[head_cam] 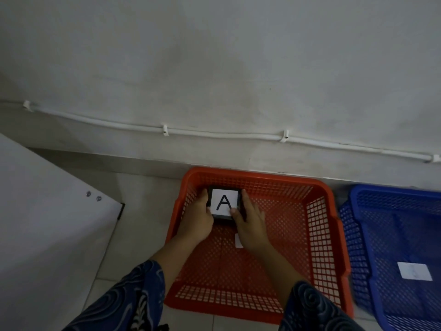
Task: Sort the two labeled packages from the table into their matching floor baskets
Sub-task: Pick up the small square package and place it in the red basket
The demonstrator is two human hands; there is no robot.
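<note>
Over the red basket: both hands hold one package between them.
Package: a dark box (223, 203) with a white label marked "A", inside the red basket (319, 225), near its far-left corner; whether it touches the basket floor cannot be told.
Left hand (198, 217): fingers curled against the box's left edge.
Right hand (250, 220): thumb on the label's near corner, fingers along the right edge.
Blue basket (358, 235): just right of the red one, a white card (414, 271) inside.
Bench (47, 211): white, at left.

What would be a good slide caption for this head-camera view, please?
Both hands, left and right, hold the "A" package inside the orange basket, beside the blue basket.
</note>
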